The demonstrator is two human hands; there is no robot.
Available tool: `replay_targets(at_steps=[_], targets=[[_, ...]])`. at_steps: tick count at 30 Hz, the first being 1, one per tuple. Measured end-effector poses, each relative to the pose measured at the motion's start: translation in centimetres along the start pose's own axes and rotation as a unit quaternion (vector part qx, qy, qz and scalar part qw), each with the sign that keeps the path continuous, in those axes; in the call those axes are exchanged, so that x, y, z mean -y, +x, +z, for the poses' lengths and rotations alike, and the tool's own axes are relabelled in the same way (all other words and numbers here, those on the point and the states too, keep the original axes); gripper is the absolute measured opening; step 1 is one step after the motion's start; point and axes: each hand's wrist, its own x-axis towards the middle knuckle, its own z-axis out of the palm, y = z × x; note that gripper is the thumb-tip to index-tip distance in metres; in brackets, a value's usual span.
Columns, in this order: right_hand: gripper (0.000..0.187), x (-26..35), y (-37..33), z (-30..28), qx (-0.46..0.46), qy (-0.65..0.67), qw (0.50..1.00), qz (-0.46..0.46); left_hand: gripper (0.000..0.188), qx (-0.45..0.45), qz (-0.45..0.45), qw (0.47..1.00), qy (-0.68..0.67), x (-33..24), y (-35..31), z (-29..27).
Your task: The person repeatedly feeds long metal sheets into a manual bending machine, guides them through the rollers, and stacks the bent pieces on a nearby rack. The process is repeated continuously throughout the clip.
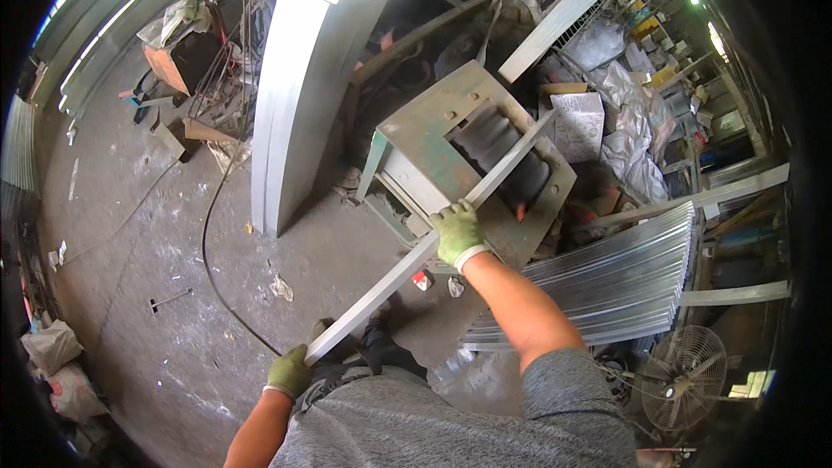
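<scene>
A long, straight metal bar (368, 299) runs slantwise from near my waist up across a grey-green machine. My left hand (290, 371), in a green work glove, is closed around the bar's near end. Further along, my right hand (458, 232), gloved the same way, grips the bar from above near its middle. The bar's far part crosses over the dark, ribbed roller (501, 149) in the opening of the machine (416, 134). Whether the bar touches the roller or passes just above it, I cannot tell.
A stack of long pale metal profiles (290, 113) stands left of the machine. Ribbed metal sheets (607, 277) lie to the right, with a round fan (683, 379) below. A black cable (208, 260) snakes over the floor. Boxes and silvery bags (628, 134) pile up behind.
</scene>
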Motion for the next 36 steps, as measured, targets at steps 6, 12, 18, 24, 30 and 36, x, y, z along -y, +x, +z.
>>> replay_targets(at_steps=[6,12,18,24,30,36], targets=[[0.032,9.4,-2.7,-0.5,0.032,-0.009,0.999,-0.038,0.025,0.0,-0.023,1.0,-0.009,9.2,-5.8,2.6],[0.029,22.2,-5.9,0.8,-0.017,0.114,0.989,-0.089,0.036,-0.025,-0.101,0.994,0.016,19.7,-15.1,0.8],[0.032,19.2,-5.5,1.9,-0.06,0.1,0.992,-0.045,0.032,0.007,-0.082,0.995,0.052,17.3,-11.4,-0.8],[0.045,5.5,-1.7,2.7,-0.06,0.009,0.998,0.006,0.028,-0.004,-0.032,0.998,0.05,6.3,-2.1,1.3],[0.051,-5.0,1.4,1.9,-0.085,-0.006,0.995,0.048,0.038,-0.004,-0.044,0.998,0.043,-2.8,5.0,2.3],[0.054,-5.6,1.7,2.4,-0.091,0.178,0.979,-0.027,0.046,0.15,-0.091,0.984,-0.012,-3.4,7.8,-1.9]])
